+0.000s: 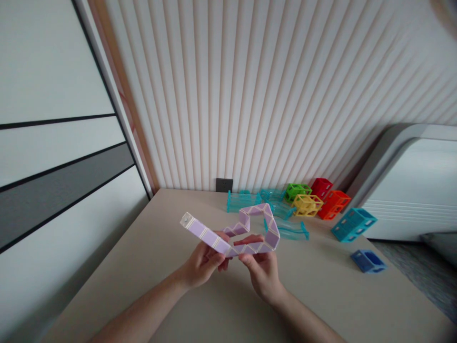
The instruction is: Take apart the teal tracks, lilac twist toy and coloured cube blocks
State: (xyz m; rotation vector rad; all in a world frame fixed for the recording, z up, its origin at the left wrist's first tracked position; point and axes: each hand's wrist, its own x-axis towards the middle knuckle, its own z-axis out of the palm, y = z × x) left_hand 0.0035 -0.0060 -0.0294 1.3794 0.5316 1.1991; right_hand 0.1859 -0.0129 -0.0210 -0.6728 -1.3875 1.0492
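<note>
Right hand (pixel 262 269) and left hand (pixel 203 262) both pinch the purple twist snake (pixel 246 224) mid-chain above the counter (pixel 160 247); likely light, rigid hinged plastic, best gripped beside a joint.

Left grip (pixel 203 262) and right grip (pixel 262 269) — both closed, raised.

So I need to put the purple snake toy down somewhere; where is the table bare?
The table is bare left of the left hand, toward the wall socket, and in front of the right hand. It is crowded at the back right: clear teal track pieces and coloured cubes.
</note>
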